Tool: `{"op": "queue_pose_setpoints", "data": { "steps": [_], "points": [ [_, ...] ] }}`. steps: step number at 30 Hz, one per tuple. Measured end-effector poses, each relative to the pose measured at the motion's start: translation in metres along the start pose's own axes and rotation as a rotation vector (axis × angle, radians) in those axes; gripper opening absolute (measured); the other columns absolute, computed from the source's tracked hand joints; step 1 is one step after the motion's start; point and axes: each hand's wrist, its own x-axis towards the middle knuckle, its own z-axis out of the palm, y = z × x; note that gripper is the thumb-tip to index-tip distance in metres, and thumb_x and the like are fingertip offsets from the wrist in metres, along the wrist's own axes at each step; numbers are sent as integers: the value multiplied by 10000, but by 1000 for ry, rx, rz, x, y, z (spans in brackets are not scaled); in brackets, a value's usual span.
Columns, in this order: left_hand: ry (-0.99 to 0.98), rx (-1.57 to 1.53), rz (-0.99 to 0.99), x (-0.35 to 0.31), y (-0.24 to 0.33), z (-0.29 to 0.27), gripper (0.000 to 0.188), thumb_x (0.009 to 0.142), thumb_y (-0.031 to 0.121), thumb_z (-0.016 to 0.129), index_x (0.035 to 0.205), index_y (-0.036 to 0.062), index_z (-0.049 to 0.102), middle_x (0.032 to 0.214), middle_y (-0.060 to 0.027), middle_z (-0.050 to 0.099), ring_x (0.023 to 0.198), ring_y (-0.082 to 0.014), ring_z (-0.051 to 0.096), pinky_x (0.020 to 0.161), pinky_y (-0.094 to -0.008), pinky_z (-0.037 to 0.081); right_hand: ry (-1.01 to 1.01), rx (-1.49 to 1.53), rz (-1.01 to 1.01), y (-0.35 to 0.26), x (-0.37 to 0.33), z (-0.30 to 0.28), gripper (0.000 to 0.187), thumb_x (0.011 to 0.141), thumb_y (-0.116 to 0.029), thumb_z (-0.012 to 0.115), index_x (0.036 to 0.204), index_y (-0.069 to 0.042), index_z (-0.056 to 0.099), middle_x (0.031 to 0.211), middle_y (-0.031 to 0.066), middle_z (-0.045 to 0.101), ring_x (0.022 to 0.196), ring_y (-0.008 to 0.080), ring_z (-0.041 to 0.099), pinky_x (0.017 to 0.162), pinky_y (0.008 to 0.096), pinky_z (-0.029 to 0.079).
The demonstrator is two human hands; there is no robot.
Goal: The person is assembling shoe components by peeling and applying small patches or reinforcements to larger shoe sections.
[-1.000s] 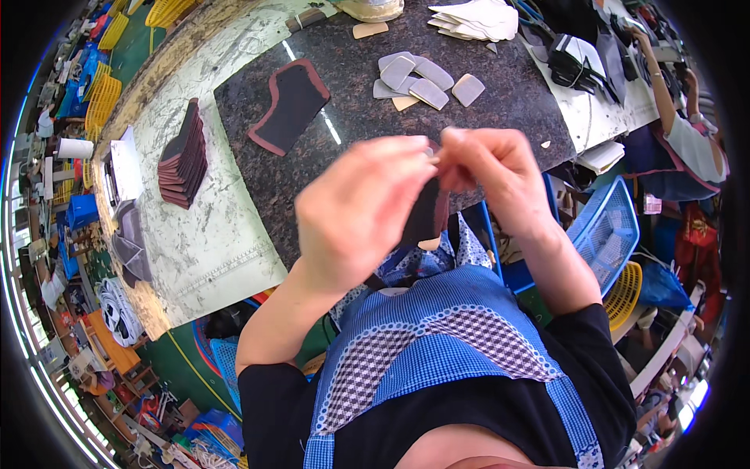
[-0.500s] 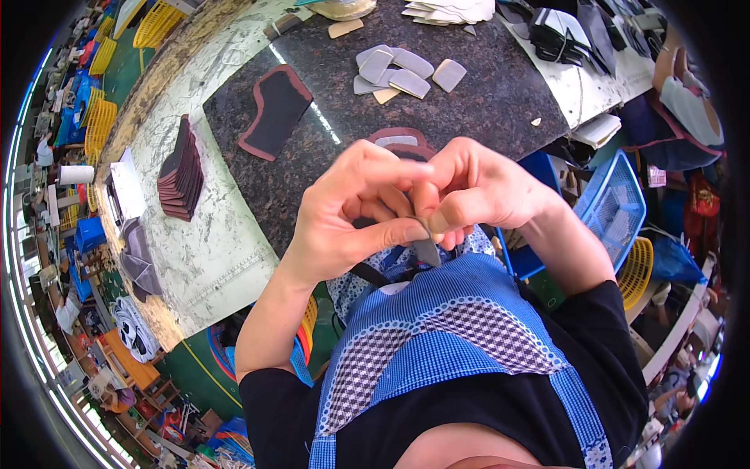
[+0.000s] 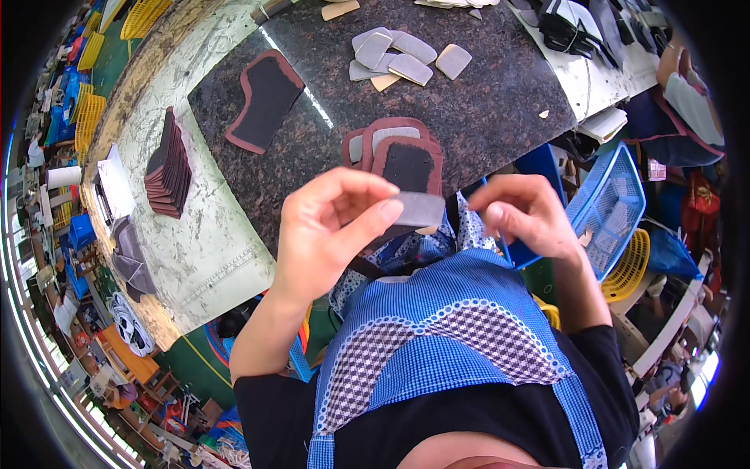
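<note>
My left hand pinches a small grey rectangular patch between thumb and forefinger, held above the near edge of the dark granite slab. My right hand is just to the right of the patch, fingers loosely curled, holding nothing that I can see. Directly beyond the patch, two or three dark pieces with maroon borders lie overlapped on the slab. One larger maroon-edged dark piece lies further left.
Several grey and tan patches lie at the slab's far side. A stack of dark pieces sits on the pale marble worktop. A blue plastic basket stands to my right. I wear a blue checked apron.
My hands, pressed together around a dark piece before, have parted. The dark piece now lies on the slab, and my left hand holds up a grey patch.
</note>
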Motion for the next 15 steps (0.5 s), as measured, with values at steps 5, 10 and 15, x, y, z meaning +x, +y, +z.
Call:
{"op": "queue_pose_setpoints", "data": {
  "steps": [5, 10, 15],
  "points": [
    [134, 293, 56, 33, -7, 5, 364, 876, 4, 754, 1201, 3, 591, 858, -49, 694, 751, -88, 649, 700, -218, 526, -24, 39, 97, -4, 39, 33, 233, 979, -195, 665, 886, 17, 688, 698, 35, 668, 563, 58, 591, 503, 205, 462],
    [196, 346, 78, 46, -24, 3, 561, 878, 23, 761, 1330, 63, 432, 837, -64, 691, 740, -96, 660, 705, -221, 534, 56, -53, 103, 0, 51, 35, 253, 1000, -209, 642, 866, 3, 671, 682, 30, 661, 545, 62, 590, 482, 200, 442],
    [229, 424, 111, 50, -29, 3, 459, 867, 49, 780, 1217, 54, 485, 811, -48, 675, 692, -84, 629, 634, -216, 514, 77, -113, 223, -8, 58, 37, 292, 982, -199, 644, 790, 19, 616, 653, 33, 635, 547, 80, 585, 507, 236, 472]
  ]
}}
